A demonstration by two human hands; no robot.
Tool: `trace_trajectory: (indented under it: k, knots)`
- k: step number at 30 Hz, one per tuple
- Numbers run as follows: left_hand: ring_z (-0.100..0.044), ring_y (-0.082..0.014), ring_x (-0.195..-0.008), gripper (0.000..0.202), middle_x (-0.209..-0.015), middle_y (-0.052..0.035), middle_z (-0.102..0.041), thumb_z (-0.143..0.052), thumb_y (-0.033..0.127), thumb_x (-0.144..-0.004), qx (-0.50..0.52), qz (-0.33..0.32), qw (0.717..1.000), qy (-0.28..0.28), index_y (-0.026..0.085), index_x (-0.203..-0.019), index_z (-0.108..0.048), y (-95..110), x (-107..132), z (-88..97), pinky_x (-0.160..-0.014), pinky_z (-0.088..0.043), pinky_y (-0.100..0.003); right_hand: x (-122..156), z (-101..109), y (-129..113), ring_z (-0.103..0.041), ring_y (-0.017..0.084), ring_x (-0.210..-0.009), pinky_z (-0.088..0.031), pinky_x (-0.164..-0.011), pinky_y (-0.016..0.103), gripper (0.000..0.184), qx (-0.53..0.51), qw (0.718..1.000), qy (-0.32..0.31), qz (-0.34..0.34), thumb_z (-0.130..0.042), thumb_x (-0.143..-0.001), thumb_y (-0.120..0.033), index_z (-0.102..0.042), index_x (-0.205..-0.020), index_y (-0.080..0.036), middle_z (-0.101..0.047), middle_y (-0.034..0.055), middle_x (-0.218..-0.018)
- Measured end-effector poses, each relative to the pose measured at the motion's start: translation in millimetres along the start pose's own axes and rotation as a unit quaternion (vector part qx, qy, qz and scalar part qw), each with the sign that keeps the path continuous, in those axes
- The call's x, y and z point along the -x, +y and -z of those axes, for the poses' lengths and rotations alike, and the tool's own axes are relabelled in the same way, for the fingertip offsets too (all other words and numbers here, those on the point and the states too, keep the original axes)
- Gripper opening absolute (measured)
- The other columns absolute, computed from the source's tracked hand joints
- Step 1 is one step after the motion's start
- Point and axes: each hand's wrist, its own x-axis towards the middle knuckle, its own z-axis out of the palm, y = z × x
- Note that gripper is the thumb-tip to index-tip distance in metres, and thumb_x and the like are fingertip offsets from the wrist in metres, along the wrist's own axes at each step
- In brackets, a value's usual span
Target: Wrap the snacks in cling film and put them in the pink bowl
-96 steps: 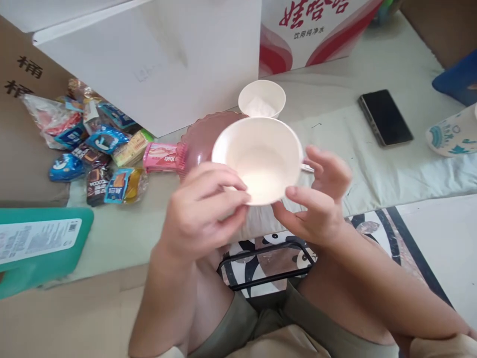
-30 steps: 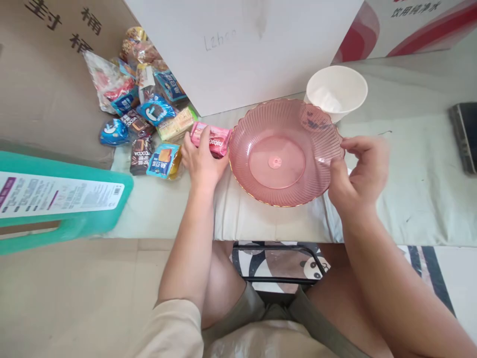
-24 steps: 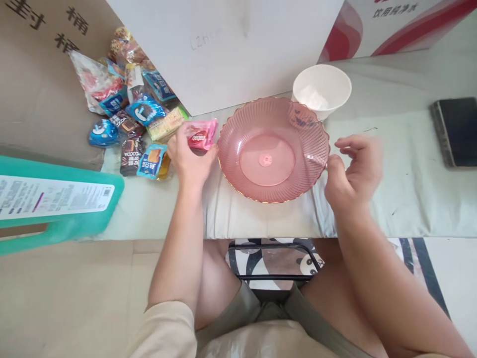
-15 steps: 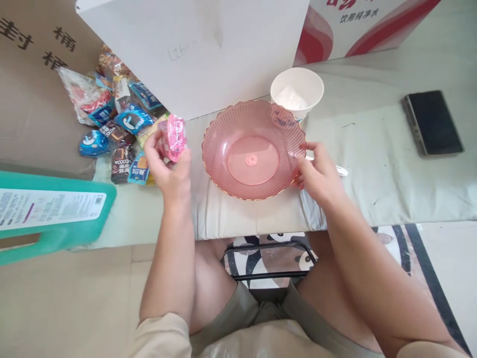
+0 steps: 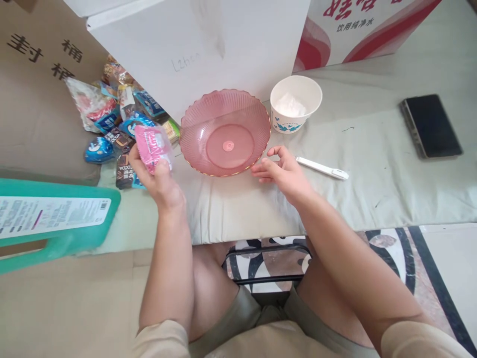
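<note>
My left hand (image 5: pixel 158 174) is closed around a pink snack packet (image 5: pixel 151 145), held just left of a ribbed pink plastic plate (image 5: pixel 225 132) that rests on the pale cloth-covered surface (image 5: pixel 372 164). My right hand (image 5: pixel 282 171) lies open on the cloth by the plate's near right rim, fingers apart and empty. A white paper cup (image 5: pixel 295 103) with blue print stands right of the plate. A pile of wrapped snacks (image 5: pixel 112 119) lies to the left, behind my left hand.
A white pen-like stick (image 5: pixel 322 168) lies right of my right hand. A black phone (image 5: pixel 430 126) is at the far right. A large white box (image 5: pixel 194 44) and a red-and-white carton (image 5: pixel 354 25) stand behind. A teal container (image 5: pixel 52 214) sits at the left edge.
My left hand picked the pink packet off the surface and raised it. My right hand let go of the plate, which shifted left, uncovering the white stick. Earlier, both hands held a white bowl.
</note>
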Motion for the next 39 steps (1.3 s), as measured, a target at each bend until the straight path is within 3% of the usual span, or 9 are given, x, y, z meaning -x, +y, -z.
trace_trajectory:
  k: [3, 6, 9, 12, 16, 20, 25, 30, 39]
  knots:
    - [-0.058, -0.0276, -0.134, 0.067, -0.116, 0.0003, -0.073, -0.062, 0.084, -0.082, 0.073, 0.042, 0.996, 0.041, 0.033, -0.125, -0.061, 13.0, 4.1, 0.4, -0.092, -0.057, -0.039, 1.0, 1.1, 0.1, -0.073, 0.015, -0.075, -0.052, -0.069, 0.029, 0.037, 0.047, 0.999, -0.006, 0.009, -0.068, -0.08, -0.048, -0.044, -0.096, -0.026, -0.076, -0.0016, -0.085]
    - [-0.061, -0.0288, -0.129, 0.072, -0.116, -0.001, -0.074, -0.062, 0.088, -0.076, 0.159, 0.066, 0.983, 0.07, 0.035, -0.125, -0.063, 18.9, 5.9, 3.6, -0.084, -0.057, -0.037, 1.9, 15.2, -0.5, -0.068, 0.018, -0.069, -0.049, -0.069, 0.034, 0.022, 0.176, 0.975, 0.099, 0.092, -0.059, -0.083, -0.043, -0.049, -0.092, -0.025, -0.072, 0.0003, -0.082]
    - [-0.066, -0.0277, -0.112, 0.074, -0.115, -0.0018, -0.075, -0.064, 0.088, -0.068, 0.293, 0.087, 0.951, 0.045, 0.036, -0.121, -0.066, 19.9, 7.6, 8.9, -0.071, -0.056, -0.033, 4.6, 41.7, 2.8, -0.068, 0.025, -0.085, -0.05, -0.082, 0.043, 0.015, 0.383, 0.87, 0.232, 0.207, -0.055, -0.081, -0.028, -0.057, -0.095, -0.023, -0.073, 0.0067, -0.091]
    - [-0.068, -0.0257, -0.097, 0.066, -0.114, -0.0011, -0.074, -0.068, 0.082, -0.066, 0.396, 0.168, 0.902, -0.024, 0.038, -0.116, -0.069, 20.3, 16.8, 4.2, -0.061, -0.054, -0.031, 7.7, 71.0, 13.5, -0.066, 0.035, -0.106, -0.048, -0.095, 0.052, 0.032, 0.543, 0.757, 0.277, 0.234, -0.058, -0.079, -0.023, -0.066, -0.109, -0.018, -0.073, 0.0163, -0.11]
    - [-0.071, -0.0296, -0.09, 0.08, -0.102, -0.0063, -0.076, -0.073, 0.087, -0.056, 0.43, 0.253, 0.859, -0.116, 0.033, -0.116, -0.071, 21.5, 43.4, -32.7, -0.057, -0.057, -0.036, 8.3, 101.3, 27.5, -0.062, 0.04, -0.111, -0.048, -0.094, 0.054, 0.032, 0.618, 0.708, 0.282, 0.193, -0.062, -0.083, -0.029, -0.073, -0.11, -0.016, -0.07, 0.0203, -0.115]
    - [-0.069, -0.0209, -0.073, 0.066, -0.088, -0.0049, -0.073, -0.092, 0.065, -0.055, 0.388, 0.327, 0.82, -0.263, 0.023, -0.101, -0.072, 24.2, 68.8, -84.9, -0.06, -0.058, -0.034, 13.1, 117.9, 23.9, -0.064, 0.036, -0.104, -0.049, -0.092, 0.051, 0.02, 0.596, 0.738, 0.254, 0.19, -0.061, -0.086, -0.03, -0.071, -0.099, -0.019, -0.071, 0.0175, -0.109]
    - [-0.071, -0.0216, -0.083, 0.057, -0.093, -0.0072, -0.074, -0.088, 0.059, -0.069, 0.328, 0.304, 0.848, -0.286, 0.018, -0.103, -0.068, 24.6, 79.8, -122.0, -0.071, -0.06, -0.033, 36.2, 119.1, 9.4, -0.061, 0.02, -0.069, -0.048, -0.07, 0.037, 0.011, 0.382, 0.862, 0.275, 0.189, -0.059, -0.09, -0.033, -0.059, -0.097, -0.024, -0.068, 0.0039, -0.081]
    - [-0.072, -0.0241, -0.099, 0.049, -0.104, -0.009, -0.076, -0.084, 0.054, -0.076, 0.292, 0.227, 0.892, -0.26, 0.018, -0.106, -0.069, 19.3, 75.6, -132.0, -0.092, -0.06, -0.038, 63.2, 101.9, 3.2, -0.04, 0.011, -0.042, -0.027, -0.044, 0.027, 0.021, 0.122, 0.979, 0.116, 0.117, -0.053, -0.095, -0.045, -0.057, -0.095, -0.024, -0.051, -0.0053, -0.059]
    - [-0.068, -0.0188, -0.081, 0.036, -0.089, -0.0042, -0.07, -0.081, 0.035, -0.072, 0.161, 0.183, 0.946, -0.216, 0.019, -0.096, -0.059, 16.2, 74.0, -146.9, -0.076, -0.059, -0.033, 71.6, 89.4, 0.2, -0.042, 0.01, -0.049, -0.031, -0.048, 0.027, 0.038, 0.228, 0.97, -0.034, 0.079, -0.051, -0.095, -0.048, -0.058, -0.07, -0.02, -0.053, -0.0005, -0.059]
